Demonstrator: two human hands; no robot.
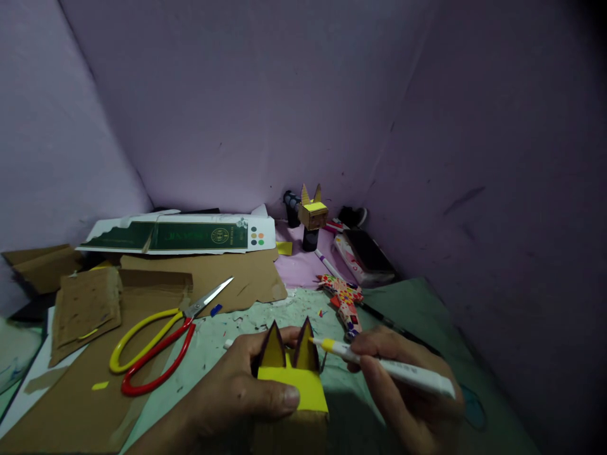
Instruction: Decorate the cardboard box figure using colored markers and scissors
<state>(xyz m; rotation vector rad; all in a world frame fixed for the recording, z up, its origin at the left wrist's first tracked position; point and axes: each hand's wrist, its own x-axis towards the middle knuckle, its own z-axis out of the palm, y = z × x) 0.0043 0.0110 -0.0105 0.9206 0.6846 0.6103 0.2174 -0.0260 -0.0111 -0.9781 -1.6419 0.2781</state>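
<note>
My left hand is closed around a small cardboard box with a yellow top and two pointed ears edged in dark. The thumb presses on the yellow top, and the other fingers go behind the ears, partly hidden. In my right hand is a white marker with a yellow tip, held like a pen. Its tip touches or nearly touches the right ear, whose inside is coloured yellow. The lower part of the box runs out of the frame.
Scissors with one yellow and one red handle lie on cardboard to the left. A similar eared box stands on a dark cylinder at the back. A glue gun with a patterned cover and a phone lie right of centre. Walls enclose the back and right.
</note>
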